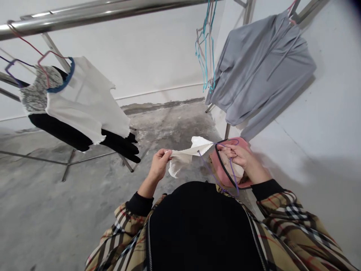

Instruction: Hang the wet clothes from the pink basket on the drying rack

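In front of my body, my left hand [160, 165] pinches one end of a small white cloth piece [182, 156] with a ragged lower edge. To the right, my right hand [238, 156] is closed on a purple wire hanger [232, 171]. One end of the hanger meets the cloth's right corner, and its other arm hangs down in front. The cloth is stretched between the hands. Beneath my right hand sits a pink basket or bag [218, 165] with a dark rim, partly covered by the hand, with pale fabric inside.
On the left, a white top [87, 94] with a blue collar hangs beside black and patterned clothes from a metal rail [113, 13]. Teal and pale hangers [205, 49] dangle at the centre right. A grey garment [262, 64] hangs by the right wall.
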